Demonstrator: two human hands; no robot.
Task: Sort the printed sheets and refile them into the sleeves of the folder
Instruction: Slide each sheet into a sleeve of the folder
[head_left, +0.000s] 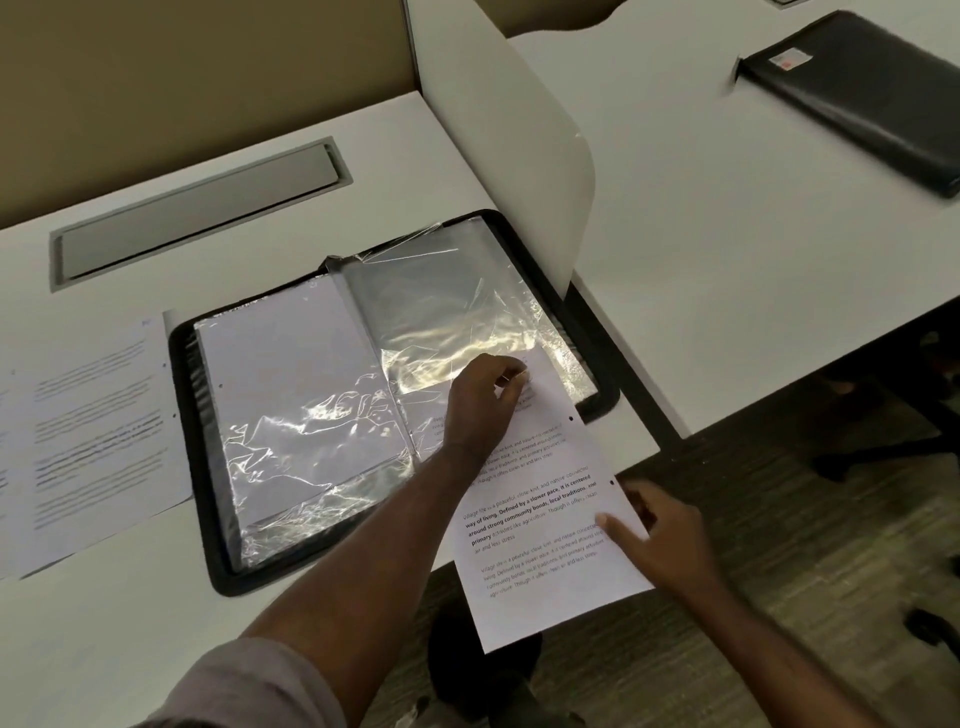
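Left hand (480, 400) fingers pinch the white printed sheet (540, 525) at the clear plastic sleeve (457, 312) of the open black zip folder (182, 374); right hand (657, 535) fingers grip the sheet's edge, overhanging the white surface (104, 623).

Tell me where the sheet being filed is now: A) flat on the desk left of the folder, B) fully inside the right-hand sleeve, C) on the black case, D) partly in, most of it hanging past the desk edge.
D: the printed sheet has only its top corner at the right-hand sleeve, held there by the left hand, while the right hand supports the overhanging part.
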